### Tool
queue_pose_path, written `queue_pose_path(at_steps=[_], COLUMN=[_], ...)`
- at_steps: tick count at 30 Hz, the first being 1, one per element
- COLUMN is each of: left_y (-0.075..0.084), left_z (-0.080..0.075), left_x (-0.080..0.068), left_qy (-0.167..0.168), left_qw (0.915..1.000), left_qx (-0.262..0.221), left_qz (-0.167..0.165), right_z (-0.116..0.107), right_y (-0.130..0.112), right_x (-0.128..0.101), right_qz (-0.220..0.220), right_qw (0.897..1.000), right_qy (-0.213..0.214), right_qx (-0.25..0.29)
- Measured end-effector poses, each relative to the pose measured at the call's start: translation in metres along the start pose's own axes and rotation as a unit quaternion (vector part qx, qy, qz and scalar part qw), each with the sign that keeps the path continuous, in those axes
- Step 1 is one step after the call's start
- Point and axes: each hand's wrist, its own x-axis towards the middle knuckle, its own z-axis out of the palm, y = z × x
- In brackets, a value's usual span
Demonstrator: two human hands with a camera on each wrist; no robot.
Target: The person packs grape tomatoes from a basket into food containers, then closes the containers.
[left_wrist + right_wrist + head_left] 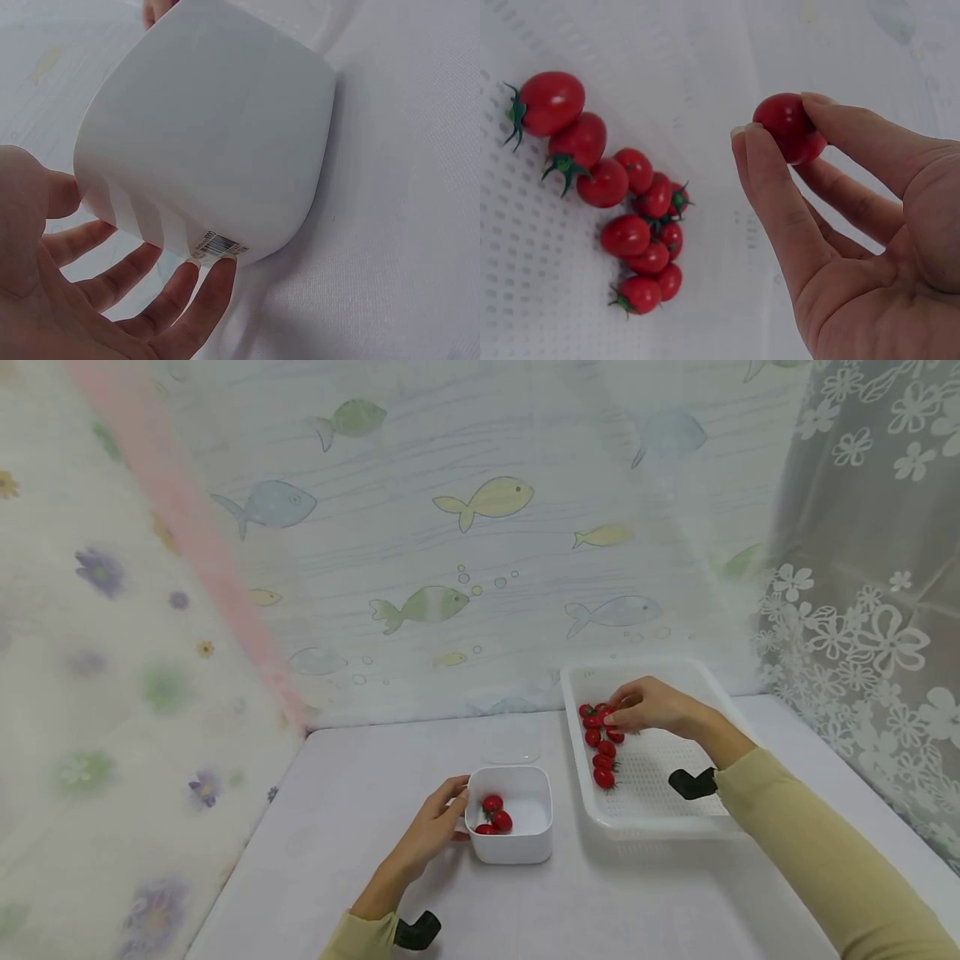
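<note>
Pinching 1 glossy, rounded red cherry tomato (791,131) between thumb and fingertips, right hand (652,706) is over the white perforated plastic basket (652,825), near loose green-stemmed tomatoes (626,236). Left hand (431,822), fingers spread, grips the white rounded-square box (513,850); 3 shiny red tomatoes (501,821) visible inside.

- Head: from above, forward and down toward the table's (360,810) far edge; widest.
- Left wrist: close, faces white box (210,127); head shares it.
- Right wrist: close, faces tomatoes (654,196); head shares them.
</note>
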Motion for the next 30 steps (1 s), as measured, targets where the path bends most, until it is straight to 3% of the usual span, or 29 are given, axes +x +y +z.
queue_pose_path(at_steps=[12,30], left_y=[0.000,-0.001], left_z=[-0.001,0.000], left_x=[0.001,0.000], left_qy=[-0.001,-0.001], left_qw=[1.0000,1.0000], left_qx=[-0.003,-0.006], left_qz=[-0.002,-0.001], right_z=[0.007,0.040], right_y=[-0.019,-0.044], right_x=[-0.012,-0.025], right_qz=[-0.017,-0.034], right_qw=[1.000,0.999], right_qy=[0.003,-0.002], right_qx=[-0.014,0.003])
